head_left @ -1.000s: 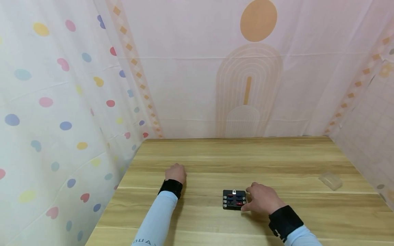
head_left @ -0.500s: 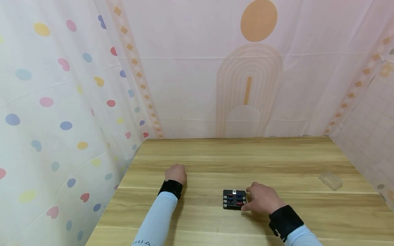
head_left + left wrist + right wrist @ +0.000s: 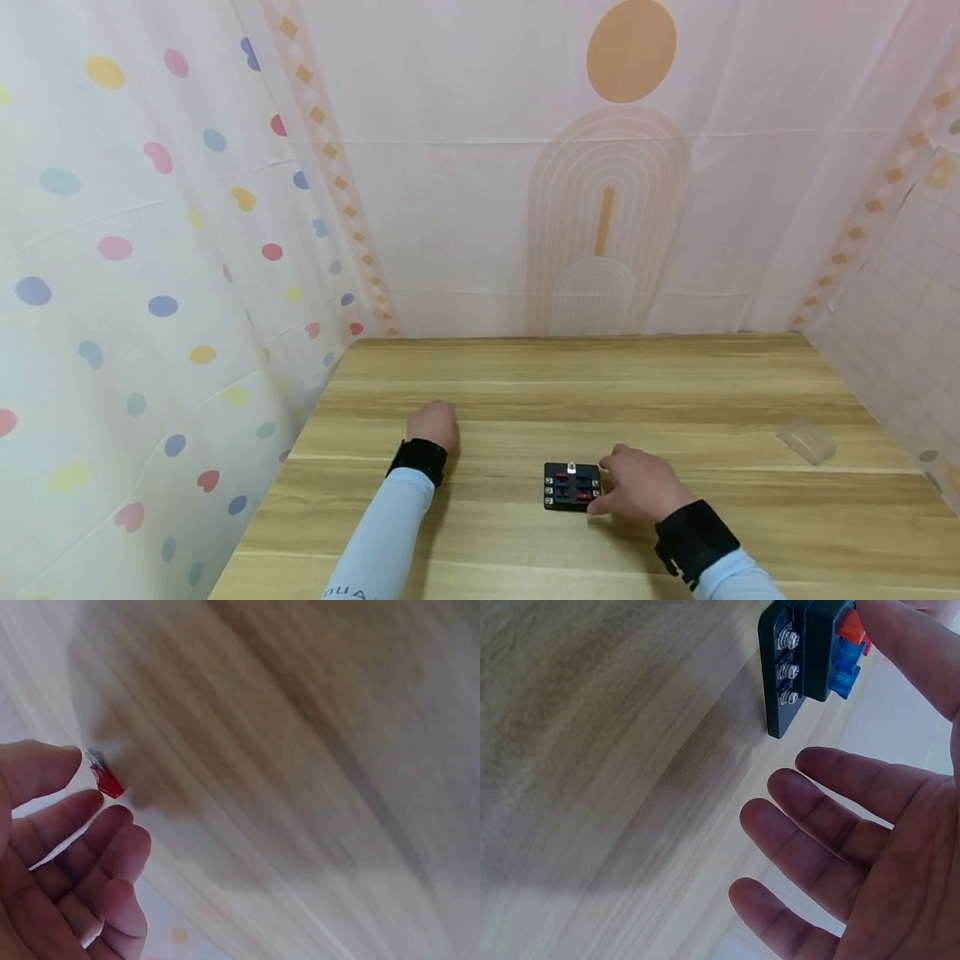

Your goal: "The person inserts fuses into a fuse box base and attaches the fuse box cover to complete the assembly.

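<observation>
A black fuse block (image 3: 572, 487) with red and blue blade fuses lies on the table. My right hand (image 3: 645, 485) is at its right edge, thumb by the near corner and forefinger by the far one. In the right wrist view the thumb (image 3: 911, 652) overlaps the fuses, while the other fingers (image 3: 802, 832) are spread, apart from the block. Farther left, my left hand (image 3: 432, 423) reaches to the tabletop. Its wrist view shows a red blade fuse (image 3: 107, 782) between loosely bent thumb and forefinger tips, fully visible; whether they touch it I cannot tell.
A clear plastic cover (image 3: 806, 440) lies on the right side of the wooden table (image 3: 570, 383). Patterned curtains (image 3: 465, 208) hang behind the table and along both sides. Black bands with cameras sit on both wrists.
My left hand has shifted slightly to the right in the last half second. The right hand and the fuse block have stayed where they were.
</observation>
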{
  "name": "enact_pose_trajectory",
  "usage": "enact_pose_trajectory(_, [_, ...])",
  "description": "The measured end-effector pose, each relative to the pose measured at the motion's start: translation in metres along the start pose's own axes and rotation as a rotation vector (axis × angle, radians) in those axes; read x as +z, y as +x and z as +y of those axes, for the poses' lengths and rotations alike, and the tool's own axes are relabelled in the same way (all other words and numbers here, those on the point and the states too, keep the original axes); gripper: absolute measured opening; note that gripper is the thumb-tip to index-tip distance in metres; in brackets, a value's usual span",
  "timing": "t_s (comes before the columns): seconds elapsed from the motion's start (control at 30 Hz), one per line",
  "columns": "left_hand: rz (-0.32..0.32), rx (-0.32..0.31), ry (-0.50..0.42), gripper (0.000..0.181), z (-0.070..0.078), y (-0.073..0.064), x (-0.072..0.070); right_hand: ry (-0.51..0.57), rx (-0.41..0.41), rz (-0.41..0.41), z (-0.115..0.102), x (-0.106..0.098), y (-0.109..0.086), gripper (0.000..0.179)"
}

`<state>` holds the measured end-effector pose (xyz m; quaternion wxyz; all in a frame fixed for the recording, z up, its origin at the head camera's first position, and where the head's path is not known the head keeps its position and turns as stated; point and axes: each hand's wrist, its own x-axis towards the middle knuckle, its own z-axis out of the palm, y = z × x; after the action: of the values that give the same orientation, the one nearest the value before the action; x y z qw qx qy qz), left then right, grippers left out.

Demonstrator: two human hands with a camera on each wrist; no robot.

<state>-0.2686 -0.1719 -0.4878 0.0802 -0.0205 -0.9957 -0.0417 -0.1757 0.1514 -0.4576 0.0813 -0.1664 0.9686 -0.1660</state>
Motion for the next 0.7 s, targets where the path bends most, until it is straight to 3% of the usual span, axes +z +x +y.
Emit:
enact_pose_trajectory(0.13, [-0.008,-0.035,0.006,0.022,-0.0001,0.0006,0.0016,0.002,-0.003,0.005,0.0001,-0.0004,-0.0004,0.066])
enact_pose_trajectory(0.7, [-0.003,-0.007,0.009,0.021,0.0016,0.0012,-0.0017,-0.004,0.007,0.006,-0.0022,-0.0017,-0.0012,0.066])
